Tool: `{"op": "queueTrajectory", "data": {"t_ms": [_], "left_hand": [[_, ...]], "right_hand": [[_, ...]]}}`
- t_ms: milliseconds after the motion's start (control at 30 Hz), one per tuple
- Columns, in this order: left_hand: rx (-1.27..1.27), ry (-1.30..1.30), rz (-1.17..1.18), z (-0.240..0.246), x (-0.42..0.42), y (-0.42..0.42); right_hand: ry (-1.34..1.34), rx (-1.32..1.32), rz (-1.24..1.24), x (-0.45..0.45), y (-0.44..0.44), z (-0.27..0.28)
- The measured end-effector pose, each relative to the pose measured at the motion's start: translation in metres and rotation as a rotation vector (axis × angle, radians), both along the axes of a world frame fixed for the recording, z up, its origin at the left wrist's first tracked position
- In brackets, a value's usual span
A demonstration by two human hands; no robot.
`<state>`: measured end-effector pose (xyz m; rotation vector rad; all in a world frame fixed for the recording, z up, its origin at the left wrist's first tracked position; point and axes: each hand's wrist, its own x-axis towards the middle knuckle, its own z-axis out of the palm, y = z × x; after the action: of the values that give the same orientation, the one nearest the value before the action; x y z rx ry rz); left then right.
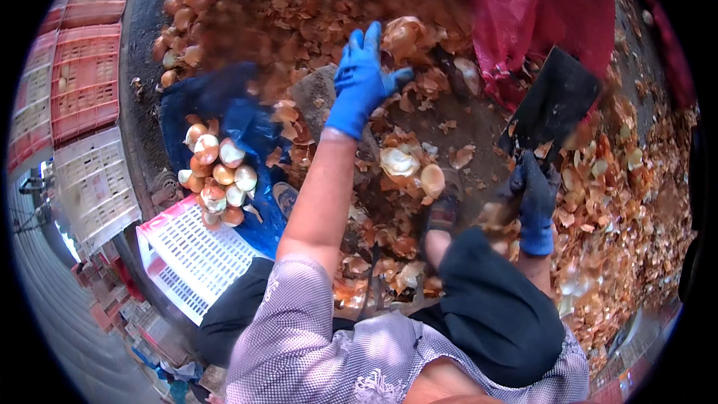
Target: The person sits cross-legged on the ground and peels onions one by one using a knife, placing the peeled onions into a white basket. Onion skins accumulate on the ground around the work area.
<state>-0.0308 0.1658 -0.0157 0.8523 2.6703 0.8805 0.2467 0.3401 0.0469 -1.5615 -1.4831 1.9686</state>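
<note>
My left hand point(367, 81), in a blue glove, reaches forward with its fingers and thumb spread, above the littered floor. Just right of its fingertips lies a clump of papery onion skin point(405, 39). My right hand point(535, 196), in a blue glove with dark, soiled fingers, grips the near end of a flat black sheet-like piece point(555, 98); its material is unclear. A pale peeled onion point(399, 161) lies among skins between my hands. Peeled and partly peeled onions point(223, 174) are heaped at the left, by a white plastic crate point(199, 258) with a pink edge.
A red mesh sack point(538, 17) stands at the upper right. Unpeeled onions point(190, 3) lie at the upper left, near a blue plastic sheet point(193, 101). Stacked red and white crates point(87, 76) line the far left. Onion skins point(628, 224) cover the floor at the right.
</note>
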Motion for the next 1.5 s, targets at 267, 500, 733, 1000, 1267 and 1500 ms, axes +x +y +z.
{"op": "queueTrajectory", "data": {"t_ms": [267, 500, 733, 1000, 1267, 1500], "left_hand": [[0.045, -0.461, -0.155, -0.014, -0.051, 0.063], [0.015, 0.499, 0.078, -0.035, -0.190, 0.071], [-0.544, -0.143, -0.219, -0.029, -0.214, 0.069], [0.317, -0.501, 0.233, -0.050, -0.111, 0.040], [1.093, -1.065, 0.470, 0.026, 0.044, -0.076], [-0.009, -0.189, 0.512, -0.001, 0.112, -0.134]], "right_hand": [[-0.004, 0.323, 0.127, 0.015, 0.014, -0.036], [-0.039, 0.101, 0.124, -0.014, 0.014, -0.056], [-0.173, -0.019, 0.183, -0.054, 0.001, -0.033], [-0.049, -0.269, 0.176, -0.070, -0.021, -0.038], [0.014, -0.032, 0.584, -0.058, -0.036, -0.015], [0.154, 0.776, 1.270, -0.063, -0.071, 0.014]]}}
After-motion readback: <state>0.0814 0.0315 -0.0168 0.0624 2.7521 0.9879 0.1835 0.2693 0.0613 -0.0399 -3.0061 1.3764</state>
